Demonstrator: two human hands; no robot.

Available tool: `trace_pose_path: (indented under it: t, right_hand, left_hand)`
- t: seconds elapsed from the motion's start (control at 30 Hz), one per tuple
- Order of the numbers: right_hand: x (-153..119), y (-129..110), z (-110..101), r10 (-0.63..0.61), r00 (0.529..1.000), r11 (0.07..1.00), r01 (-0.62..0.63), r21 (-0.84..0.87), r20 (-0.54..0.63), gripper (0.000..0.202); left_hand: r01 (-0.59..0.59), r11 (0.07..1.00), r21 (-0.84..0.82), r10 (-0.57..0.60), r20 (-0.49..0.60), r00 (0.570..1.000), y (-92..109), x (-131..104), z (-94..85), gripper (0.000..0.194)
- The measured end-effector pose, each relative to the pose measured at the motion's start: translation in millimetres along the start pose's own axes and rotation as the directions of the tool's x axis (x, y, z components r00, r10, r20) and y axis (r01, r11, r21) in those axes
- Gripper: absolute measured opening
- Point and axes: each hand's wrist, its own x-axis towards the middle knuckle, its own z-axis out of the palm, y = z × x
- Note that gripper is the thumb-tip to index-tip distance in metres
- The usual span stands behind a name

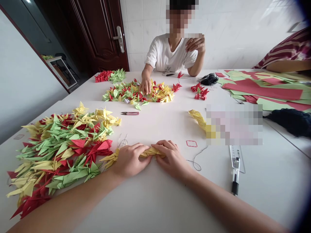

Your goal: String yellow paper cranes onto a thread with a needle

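My left hand point(130, 160) and my right hand point(172, 158) meet at the table's near middle, both with fingers closed on a string of yellow folded paper cranes point(153, 151). The cranes are pressed tightly together in a row between my fingertips. More yellow paper points point(111, 159) stick out to the left of my left hand. Dark thread point(198, 165) trails on the table beyond my right hand. Left of my hands spreads a large heap of red, green and yellow paper cranes point(65, 145). My palms hide part of the string.
Thread snips point(130, 113) lie ahead. Another yellow strand point(198, 118), a ruler point(235, 157) and a pen point(235, 178) are to the right, with black thread point(289, 121) and coloured paper strips point(264, 89). Opposite, a person's hand point(145, 86) touches another crane pile point(121, 92).
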Motion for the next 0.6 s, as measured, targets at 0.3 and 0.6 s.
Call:
trace_pose_path:
  t: [0.3,0.6]
  right_hand:
    - [-0.9,4.1,2.5,-0.044,0.999,0.999,0.044,-0.005,0.006,0.038]
    - [0.0,5.2,2.5,-0.014,1.000,0.998,0.013,0.066,0.018,0.024]
  left_hand:
    - [-0.013,1.000,-0.019,0.013,0.002,1.000,-0.1,-0.8,0.1,0.017]
    - [-0.009,1.000,0.018,0.008,0.071,0.997,-2.5,-1.4,-0.2,0.017]
